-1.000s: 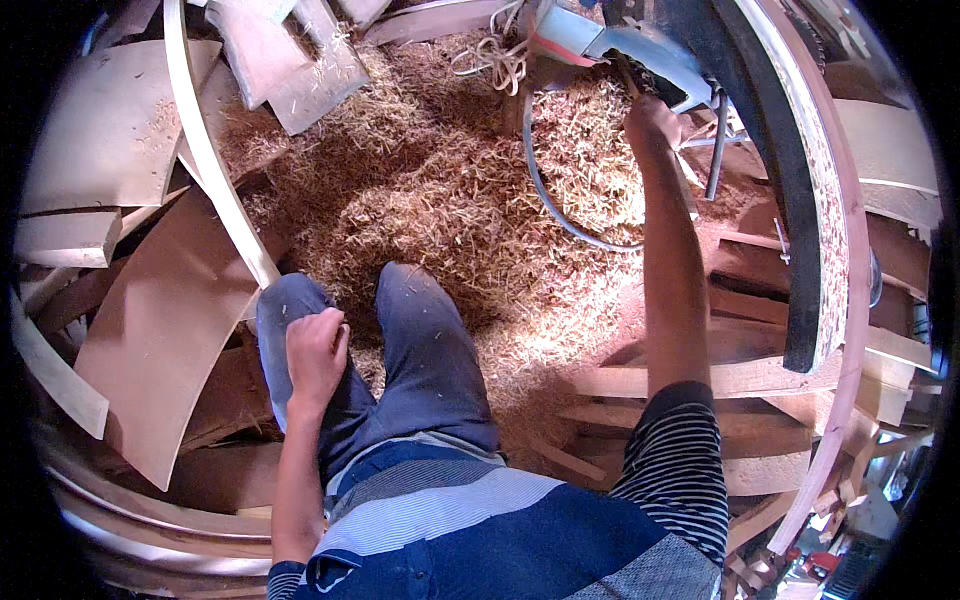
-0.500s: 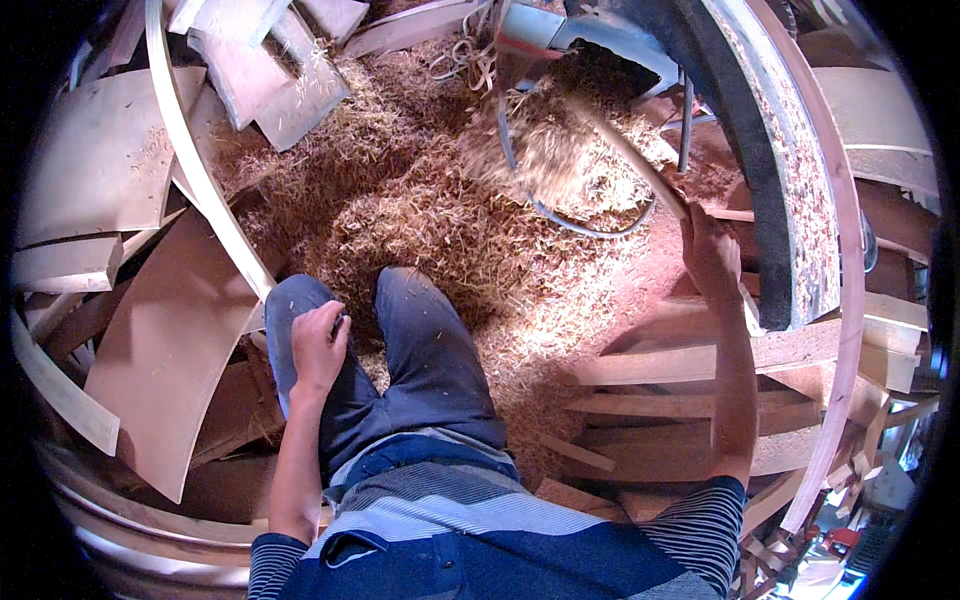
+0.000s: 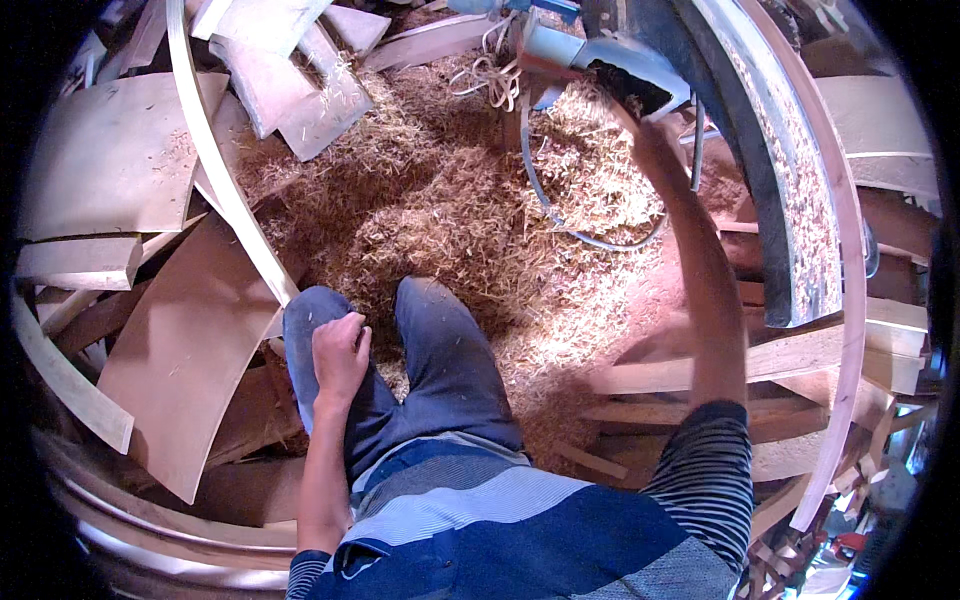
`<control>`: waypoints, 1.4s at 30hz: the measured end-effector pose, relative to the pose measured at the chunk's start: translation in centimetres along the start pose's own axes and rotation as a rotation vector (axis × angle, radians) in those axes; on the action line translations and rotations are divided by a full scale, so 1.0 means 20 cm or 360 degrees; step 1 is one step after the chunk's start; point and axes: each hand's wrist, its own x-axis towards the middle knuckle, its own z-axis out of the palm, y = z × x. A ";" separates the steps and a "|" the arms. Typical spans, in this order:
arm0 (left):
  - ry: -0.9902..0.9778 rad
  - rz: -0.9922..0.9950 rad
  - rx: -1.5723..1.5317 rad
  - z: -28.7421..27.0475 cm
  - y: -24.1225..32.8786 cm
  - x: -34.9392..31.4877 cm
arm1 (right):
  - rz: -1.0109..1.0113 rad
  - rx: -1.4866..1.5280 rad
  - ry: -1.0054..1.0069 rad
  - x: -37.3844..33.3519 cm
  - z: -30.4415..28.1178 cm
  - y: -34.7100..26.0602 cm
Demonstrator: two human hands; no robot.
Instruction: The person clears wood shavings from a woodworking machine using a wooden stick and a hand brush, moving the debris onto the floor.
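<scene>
My right hand (image 3: 655,148) is wrapped around a wooden stick (image 3: 624,114) at the far side. Most of the stick is hidden by my hand or lost against the shavings. Its visible end points at the dark opening of a blue-grey machine housing (image 3: 640,62). A heap of pale wood shavings (image 3: 595,165) lies just below that opening. On my left knee rests my left hand (image 3: 342,350), fingers curled in, with nothing showing in it.
A thin grey hose or cable (image 3: 545,205) loops over the shavings. At right stands a curved machine edge (image 3: 800,200) dusted with chips, alongside a long wooden strip (image 3: 855,300). Curved boards (image 3: 190,350) and a pale strip (image 3: 225,190) lean at left. Planks (image 3: 700,375) lie stacked at right.
My right arm has reached farther away and slightly left, bringing the stick up to the opening. The blur of flying shavings is gone, and the dark opening shows more. My left hand stays on my knee.
</scene>
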 end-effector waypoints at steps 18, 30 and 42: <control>-0.0166 -0.0017 -0.0014 -0.02 0.05 0.07 | 0.0457 -0.0334 -0.0280 -0.06 -0.19 -0.19; -0.0142 -0.0028 0.0052 0.02 0.09 0.04 | 0.0225 0.0509 0.0167 0.13 -0.17 -0.23; -0.0187 0.0021 -0.0016 -0.03 0.12 0.05 | 0.1026 0.0583 -0.0010 0.43 0.09 -0.12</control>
